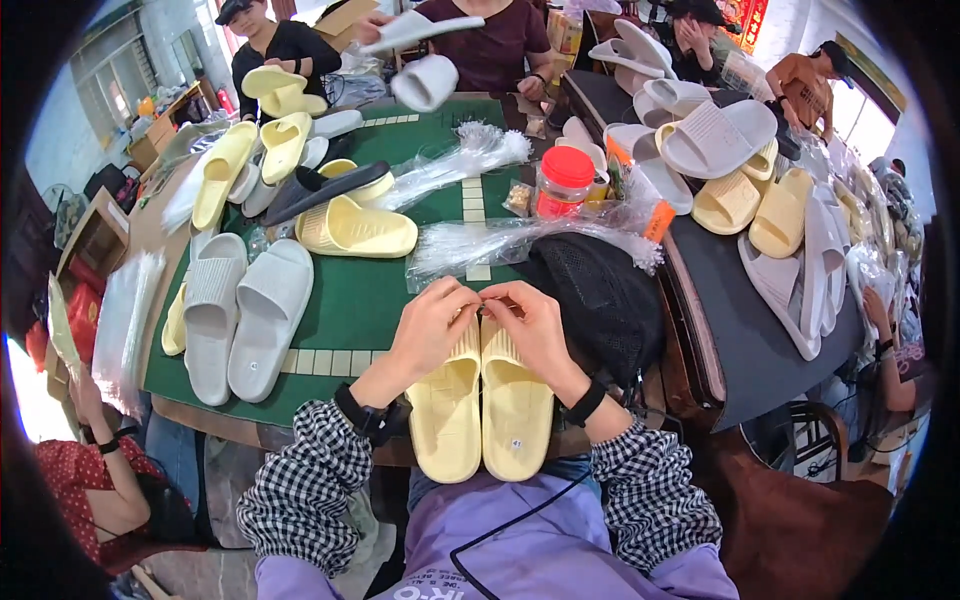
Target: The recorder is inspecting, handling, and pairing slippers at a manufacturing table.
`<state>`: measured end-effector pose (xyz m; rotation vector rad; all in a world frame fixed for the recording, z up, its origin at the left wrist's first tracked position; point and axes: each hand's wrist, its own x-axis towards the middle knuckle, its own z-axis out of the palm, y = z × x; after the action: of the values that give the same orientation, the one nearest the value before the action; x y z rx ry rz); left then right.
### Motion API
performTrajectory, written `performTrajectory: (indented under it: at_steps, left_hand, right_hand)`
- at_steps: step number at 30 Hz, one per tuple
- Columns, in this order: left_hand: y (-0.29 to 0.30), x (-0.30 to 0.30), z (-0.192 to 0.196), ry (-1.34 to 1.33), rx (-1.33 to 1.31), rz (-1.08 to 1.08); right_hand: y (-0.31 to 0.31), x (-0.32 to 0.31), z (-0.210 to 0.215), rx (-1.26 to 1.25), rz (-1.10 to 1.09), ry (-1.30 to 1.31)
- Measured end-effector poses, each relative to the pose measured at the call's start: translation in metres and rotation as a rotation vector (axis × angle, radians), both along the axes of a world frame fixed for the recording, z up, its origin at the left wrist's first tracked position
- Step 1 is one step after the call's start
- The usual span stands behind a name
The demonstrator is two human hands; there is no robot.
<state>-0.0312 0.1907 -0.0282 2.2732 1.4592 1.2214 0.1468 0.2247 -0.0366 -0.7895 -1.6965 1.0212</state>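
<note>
A pair of pale yellow slide slippers lies side by side at the table's near edge, the left slipper [446, 425] and the right slipper [516, 415] touching along their inner sides. Their heels point toward me. Over the straps, my left hand [436, 318] pinches with thumb and forefinger. My right hand [530, 328] does the same, its fingertips meeting the left ones. Whatever is between them is too small to make out. Just beyond the hands lies a bundle of clear plastic strips [500, 248]. A black mesh cap [595, 300] sits close to my right hand.
Grey slippers [268, 320] and a yellow slipper [355, 228] lie left on the green table mat [340, 300]. A red-lidded jar [566, 180] stands beyond the strips. Slippers are piled on the dark table [690, 260] at right. Co-workers sit around, one holding a white slipper [415, 32].
</note>
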Motion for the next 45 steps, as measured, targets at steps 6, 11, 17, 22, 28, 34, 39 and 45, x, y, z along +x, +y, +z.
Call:
performTrajectory:
  at_steps: [6,11,17,22,28,34,39,45]
  left_hand:
    - [-0.0027,0.0035,-0.0007,-0.14,-0.079,0.038]
    - [-0.0016,0.0006,-0.0002,-0.062,-0.079,0.037]
    - [-0.0007,0.0013,-0.0005,-0.022,-0.034,0.023]
    - [-0.0008,0.001,-0.0004,-0.01,-0.046,0.065]
    - [-0.0001,0.0025,-0.0007,0.058,-0.01,0.087]
    - [-0.0009,0.0041,0.0027,0.071,0.029,0.023]
    - [-0.0014,0.0053,0.001,-0.002,-0.063,0.047]
    - [-0.0017,0.0045,0.0,0.011,-0.042,0.021]
  right_hand:
    - [-0.0045,0.0029,0.0059,0.012,-0.05,-0.02]
    - [-0.0036,0.0009,0.0038,-0.167,-0.016,0.16]
    - [0.0002,-0.0002,0.0002,-0.099,0.031,-0.066]
    - [-0.0014,0.0009,0.0034,-0.069,-0.068,0.003]
    - [-0.0013,0.0002,0.0037,0.065,-0.136,-0.042]
    - [-0.0026,-0.0005,0.0022,0.13,-0.044,-0.104]
    - [-0.0031,0.0005,0.0018,0.118,-0.085,-0.1]
    - [-0.0026,-0.002,0.0009,0.118,-0.032,-0.154]
